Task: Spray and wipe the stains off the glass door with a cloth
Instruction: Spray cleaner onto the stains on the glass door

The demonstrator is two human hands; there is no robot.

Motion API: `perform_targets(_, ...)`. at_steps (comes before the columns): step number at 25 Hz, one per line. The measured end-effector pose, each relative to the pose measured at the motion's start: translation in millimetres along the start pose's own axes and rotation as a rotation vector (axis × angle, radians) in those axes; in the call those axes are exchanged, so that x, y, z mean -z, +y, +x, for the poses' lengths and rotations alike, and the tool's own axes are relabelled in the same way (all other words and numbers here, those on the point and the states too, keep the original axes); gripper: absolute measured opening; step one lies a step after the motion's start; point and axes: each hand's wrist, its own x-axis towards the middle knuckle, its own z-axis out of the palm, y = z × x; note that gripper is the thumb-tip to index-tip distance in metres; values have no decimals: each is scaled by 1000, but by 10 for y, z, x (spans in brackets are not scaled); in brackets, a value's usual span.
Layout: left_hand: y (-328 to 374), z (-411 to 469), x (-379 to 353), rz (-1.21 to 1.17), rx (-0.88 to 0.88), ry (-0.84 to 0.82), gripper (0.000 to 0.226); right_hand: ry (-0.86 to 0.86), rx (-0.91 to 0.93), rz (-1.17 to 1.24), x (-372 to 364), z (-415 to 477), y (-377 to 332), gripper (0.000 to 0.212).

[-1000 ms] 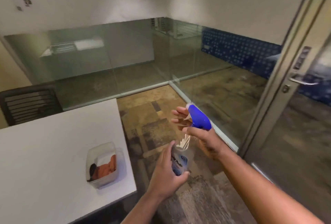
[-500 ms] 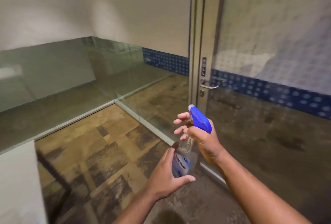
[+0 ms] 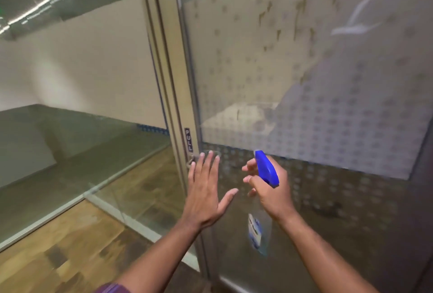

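The glass door (image 3: pixel 304 96) fills the right half of the view, with a frosted dotted band and brownish streaky stains (image 3: pixel 281 18) near its top. My right hand (image 3: pixel 269 189) grips the neck of a clear spray bottle (image 3: pixel 256 234) with a blue trigger head (image 3: pixel 266 168), nozzle pointing up at the glass. My left hand (image 3: pixel 206 189) is open, fingers spread, just left of the bottle and below the door handle (image 3: pixel 192 159). No cloth is in view.
The metal door frame (image 3: pixel 168 82) with a "PULL" label (image 3: pixel 188 139) stands at centre. A glass partition (image 3: pixel 70 152) runs to the left, above a patterned carpet floor (image 3: pixel 58 250).
My view has swung right and up onto the door. My left hand has let go of the bottle's body and opened. The right hand has raised the bottle toward the glass.
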Motion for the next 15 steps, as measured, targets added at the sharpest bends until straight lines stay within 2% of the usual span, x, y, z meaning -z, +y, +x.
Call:
perform_targets(4, -12, 1014, -145, 53, -82, 72, 97, 137, 126, -133, 286, 410, -207, 24)
perform_targets(7, -29, 1759, -129, 42, -100, 166, 96, 188, 204, -234, 404, 700, -446, 9)
perform_targets(15, -444, 3447, 176, -2, -134, 345, 94, 434, 431, -447, 178, 1258, -1232, 3)
